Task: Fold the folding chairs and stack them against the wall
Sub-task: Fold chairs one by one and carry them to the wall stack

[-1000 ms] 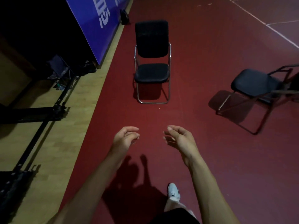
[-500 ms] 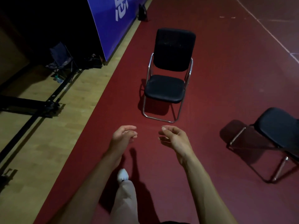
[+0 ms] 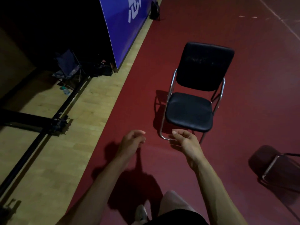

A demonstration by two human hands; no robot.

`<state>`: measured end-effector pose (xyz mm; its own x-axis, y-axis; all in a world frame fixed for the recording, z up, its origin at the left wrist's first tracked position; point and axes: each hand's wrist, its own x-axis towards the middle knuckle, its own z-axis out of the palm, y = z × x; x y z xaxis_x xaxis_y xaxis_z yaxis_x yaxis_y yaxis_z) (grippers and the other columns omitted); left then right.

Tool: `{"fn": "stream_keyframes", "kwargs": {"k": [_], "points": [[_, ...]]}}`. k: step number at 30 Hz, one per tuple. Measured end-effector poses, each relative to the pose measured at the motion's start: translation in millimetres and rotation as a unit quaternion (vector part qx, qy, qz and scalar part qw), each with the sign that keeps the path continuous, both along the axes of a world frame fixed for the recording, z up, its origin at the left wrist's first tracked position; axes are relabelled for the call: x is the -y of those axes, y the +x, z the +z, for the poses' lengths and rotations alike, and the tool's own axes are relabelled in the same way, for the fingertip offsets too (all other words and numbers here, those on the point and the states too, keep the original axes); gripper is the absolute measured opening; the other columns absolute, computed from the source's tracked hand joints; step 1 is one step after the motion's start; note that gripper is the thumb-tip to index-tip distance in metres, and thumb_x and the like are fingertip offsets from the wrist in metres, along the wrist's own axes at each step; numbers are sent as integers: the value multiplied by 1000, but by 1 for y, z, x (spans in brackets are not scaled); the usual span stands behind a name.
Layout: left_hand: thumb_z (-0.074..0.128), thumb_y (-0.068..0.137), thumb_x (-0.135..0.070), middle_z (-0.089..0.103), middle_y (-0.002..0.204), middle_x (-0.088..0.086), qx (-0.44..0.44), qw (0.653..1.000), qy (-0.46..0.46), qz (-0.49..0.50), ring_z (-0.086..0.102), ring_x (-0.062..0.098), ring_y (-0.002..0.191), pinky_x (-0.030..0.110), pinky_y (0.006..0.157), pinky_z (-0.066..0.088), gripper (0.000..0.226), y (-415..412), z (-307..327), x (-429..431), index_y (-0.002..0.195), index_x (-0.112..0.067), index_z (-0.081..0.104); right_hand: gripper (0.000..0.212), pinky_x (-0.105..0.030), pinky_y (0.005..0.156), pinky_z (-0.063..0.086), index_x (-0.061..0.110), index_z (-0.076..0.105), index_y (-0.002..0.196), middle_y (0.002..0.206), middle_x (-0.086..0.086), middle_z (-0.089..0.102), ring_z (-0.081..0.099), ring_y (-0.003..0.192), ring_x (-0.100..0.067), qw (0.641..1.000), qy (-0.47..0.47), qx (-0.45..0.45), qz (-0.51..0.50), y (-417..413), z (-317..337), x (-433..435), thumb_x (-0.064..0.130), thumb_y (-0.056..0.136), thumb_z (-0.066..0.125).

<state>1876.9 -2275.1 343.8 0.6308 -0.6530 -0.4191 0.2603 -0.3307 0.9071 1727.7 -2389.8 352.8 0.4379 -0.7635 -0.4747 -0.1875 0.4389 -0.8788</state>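
An unfolded black padded folding chair [image 3: 191, 111] with a chrome frame stands on the red floor just ahead, seat facing me. My left hand [image 3: 132, 141] hangs in front of me, left of the chair's front leg bar, fingers loosely curled and holding nothing. My right hand [image 3: 185, 140] is held palm-in right before the chair's front floor bar, fingers apart, empty, not touching the chair as far as I can tell. A second chair's chrome leg [image 3: 274, 166] and shadow show at the right edge; the rest of it is cut off.
A blue banner board [image 3: 125, 30] stands at the upper left beside a strip of wooden floor [image 3: 65, 143]. Black metal rails [image 3: 40, 124], a small dark camp chair [image 3: 68, 69] and a water bottle [image 3: 65, 90] lie on that strip. A dark bag [image 3: 155, 11] leans by the board.
I have walked closer: the black chair has come nearer and now sits just beyond my hands. The second chair has slid almost out of view to the right. Both hands stay empty.
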Motion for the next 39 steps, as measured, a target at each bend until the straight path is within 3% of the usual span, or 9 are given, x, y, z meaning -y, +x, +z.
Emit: {"fn": "stream_keyframes", "kwargs": {"k": [7,14,18,23,26,32,36,39], "points": [[55,91,3,63,84,5,33,998,45,-42,58,18,84,29,82,47,22,87,-11,132,89,-18,62,16,-29,75,52,5,61,109,92,-10,68,63,78,-20,996,55,37,-57,81,-33,134,11,94,57],[53,93,4,61,84,5,79,986,88,-114,57,13,77,21,73,46,20,140,2,316,93,-14,61,4,-23,61,50,8,60,94,80,-7,65,59,67,-16,988,93,54,-107,128,-46,297,8,95,56],[56,92,0,65,84,8,105,981,59,-151,60,16,80,29,82,49,19,154,14,421,91,-16,64,4,-24,67,50,10,61,91,83,-7,66,61,72,-16,987,58,32,-145,134,-44,385,10,94,58],[55,92,1,63,78,5,61,978,33,-195,58,16,77,27,76,48,18,166,5,505,88,-14,63,7,-35,81,54,13,64,98,93,-8,72,67,84,-20,981,46,39,-187,138,-54,450,17,93,61],[52,94,1,62,81,5,42,971,40,-231,58,15,76,19,70,50,15,178,-11,545,91,-11,61,7,-34,80,54,12,63,98,93,-9,70,67,81,-19,971,58,34,-228,145,-64,470,16,93,60],[51,96,-2,63,90,7,21,923,85,-374,61,14,82,24,79,49,15,215,-48,644,96,-13,61,8,-37,80,53,10,63,99,94,-11,68,65,80,-22,927,93,-11,-364,173,-97,507,15,93,60],[51,97,-3,60,83,3,19,883,117,-454,58,11,77,22,77,48,18,253,-64,706,89,-17,60,8,-34,78,52,12,61,100,93,-9,67,65,79,-20,885,115,-13,-451,218,-105,530,15,94,59],[51,97,-3,60,81,3,30,852,126,-507,57,12,77,28,82,49,20,272,-72,742,87,-18,59,9,-36,81,52,13,60,102,94,-8,67,64,82,-20,849,125,-16,-513,244,-109,542,17,94,59]]}}
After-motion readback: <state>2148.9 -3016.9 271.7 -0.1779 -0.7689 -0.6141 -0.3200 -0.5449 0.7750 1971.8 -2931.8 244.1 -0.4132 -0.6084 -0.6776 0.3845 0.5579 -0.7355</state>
